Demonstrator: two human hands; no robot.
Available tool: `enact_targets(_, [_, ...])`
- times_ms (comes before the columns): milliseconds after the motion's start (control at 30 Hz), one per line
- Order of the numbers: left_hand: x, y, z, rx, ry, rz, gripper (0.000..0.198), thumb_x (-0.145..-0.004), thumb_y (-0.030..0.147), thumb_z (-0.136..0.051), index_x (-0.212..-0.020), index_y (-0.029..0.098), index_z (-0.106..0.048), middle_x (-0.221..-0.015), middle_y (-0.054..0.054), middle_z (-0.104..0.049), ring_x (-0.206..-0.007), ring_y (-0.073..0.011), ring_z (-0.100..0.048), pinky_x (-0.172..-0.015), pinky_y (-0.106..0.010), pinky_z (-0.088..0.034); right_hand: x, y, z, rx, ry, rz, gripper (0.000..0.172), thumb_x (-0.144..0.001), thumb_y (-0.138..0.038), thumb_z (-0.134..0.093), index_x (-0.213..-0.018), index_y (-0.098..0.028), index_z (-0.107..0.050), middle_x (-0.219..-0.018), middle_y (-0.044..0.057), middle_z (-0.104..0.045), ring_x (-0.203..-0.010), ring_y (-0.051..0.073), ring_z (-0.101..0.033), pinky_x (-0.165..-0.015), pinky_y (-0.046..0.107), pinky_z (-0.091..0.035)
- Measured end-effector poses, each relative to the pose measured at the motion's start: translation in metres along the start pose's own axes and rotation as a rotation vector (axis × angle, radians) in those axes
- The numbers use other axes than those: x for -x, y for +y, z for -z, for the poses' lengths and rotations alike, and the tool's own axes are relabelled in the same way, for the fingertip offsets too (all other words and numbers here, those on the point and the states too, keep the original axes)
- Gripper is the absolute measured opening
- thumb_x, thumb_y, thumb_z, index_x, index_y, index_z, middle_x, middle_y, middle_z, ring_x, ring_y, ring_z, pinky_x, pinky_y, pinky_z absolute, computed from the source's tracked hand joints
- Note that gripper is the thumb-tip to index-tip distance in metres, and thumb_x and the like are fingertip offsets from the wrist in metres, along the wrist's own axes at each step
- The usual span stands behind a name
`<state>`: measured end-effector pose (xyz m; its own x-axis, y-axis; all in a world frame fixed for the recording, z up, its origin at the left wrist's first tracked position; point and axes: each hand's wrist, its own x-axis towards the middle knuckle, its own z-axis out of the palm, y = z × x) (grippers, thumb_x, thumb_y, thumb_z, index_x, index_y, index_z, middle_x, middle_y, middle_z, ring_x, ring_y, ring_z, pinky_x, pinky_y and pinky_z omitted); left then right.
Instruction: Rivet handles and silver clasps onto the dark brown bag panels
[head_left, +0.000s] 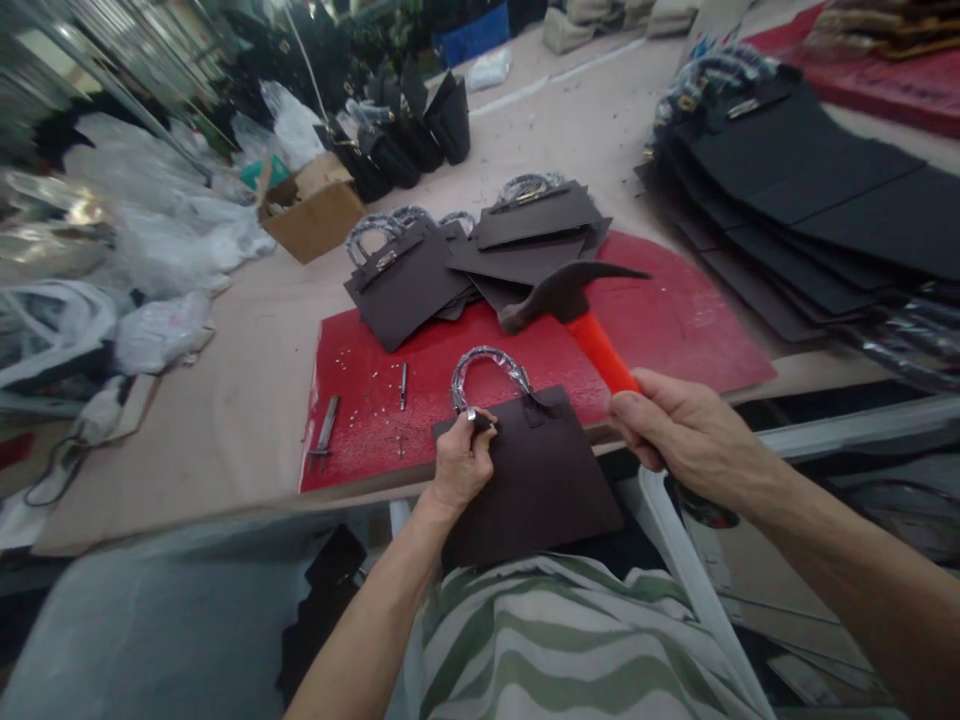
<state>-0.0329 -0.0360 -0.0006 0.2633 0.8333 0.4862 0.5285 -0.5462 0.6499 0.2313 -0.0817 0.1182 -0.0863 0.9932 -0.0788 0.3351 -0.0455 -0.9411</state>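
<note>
My right hand (667,430) is wrapped round the orange handle of a hammer (592,330), whose dark head is raised over the red board (360,430). A dark brown bag panel (547,480) lies partly on the board's near edge and reaches toward my lap. Its plastic-wrapped handle (487,365) loops up at the far side. At the panel's upper left, my left hand (465,455) is closed on a small metal tool (471,415), held where the handle joins. The tool's lower end is hidden by the fingers.
On the board's left lie a metal tool (326,432), a thin metal rod (404,386) and small white bits. Brown panels with wrapped handles (412,280) lie behind. A larger dark stack (810,190) is at right; a cardboard box (315,215) and plastic bags (165,230) are at left.
</note>
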Motion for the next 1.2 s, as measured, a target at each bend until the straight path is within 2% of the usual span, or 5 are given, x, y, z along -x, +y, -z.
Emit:
enact_targets(467, [0.0,-0.004,-0.003,0.03,0.027,-0.027,0.012,-0.091,0.016,-0.051,-0.1,0.021,-0.058,-0.089,-0.005,-0.071,-0.081,-0.0173,-0.071,-0.076,-0.027,-0.058,0.006,-0.038,-0.02,0.862,0.058,0.375,0.029,-0.097,-0.041,-0.037,-0.073,-0.026,-0.039,-0.054,-0.001,-0.048,-0.042,0.015,-0.034,-0.05,0.032,-0.016])
enact_targets(667, [0.001,-0.007,-0.005,0.023,0.037,-0.028,0.014,-0.09,0.015,-0.053,-0.102,0.021,-0.058,-0.091,-0.005,-0.072,-0.082,-0.018,-0.072,-0.077,-0.027,-0.059,0.007,-0.051,-0.025,0.792,0.263,0.504,0.029,-0.101,-0.04,-0.033,-0.077,-0.026,-0.04,-0.053,-0.003,-0.043,-0.042,0.015,-0.037,-0.049,0.03,-0.023])
enact_targets(867, [0.002,-0.006,-0.006,0.002,0.026,-0.053,0.014,-0.091,0.015,-0.053,-0.102,0.02,-0.058,-0.09,-0.005,-0.072,-0.081,-0.0183,-0.072,-0.074,-0.026,-0.058,0.005,-0.046,-0.022,1.012,0.034,0.427,0.03,-0.1,-0.035,-0.035,-0.073,-0.024,-0.042,-0.051,-0.002,-0.047,-0.039,0.014,-0.035,-0.048,0.03,-0.016])
enact_targets(1033, [0.003,-0.006,-0.006,0.017,0.03,-0.038,0.015,-0.091,0.014,-0.052,-0.104,0.02,-0.058,-0.093,-0.006,-0.073,-0.084,-0.0179,-0.072,-0.078,-0.027,-0.059,0.011,-0.05,-0.02,0.885,0.368,0.606,0.028,-0.102,-0.032,-0.035,-0.076,-0.023,-0.042,-0.052,-0.003,-0.047,-0.04,0.012,-0.036,-0.046,0.028,-0.02])
enact_targets(1200, [0.003,-0.006,-0.006,0.024,0.04,-0.057,0.014,-0.09,0.013,-0.053,-0.102,0.02,-0.059,-0.092,-0.006,-0.073,-0.085,-0.0176,-0.073,-0.078,-0.026,-0.058,0.015,-0.036,-0.016,1.1,0.052,0.458,0.029,-0.1,-0.033,-0.034,-0.074,-0.023,-0.042,-0.051,-0.002,-0.049,-0.038,0.013,-0.036,-0.047,0.03,-0.015])
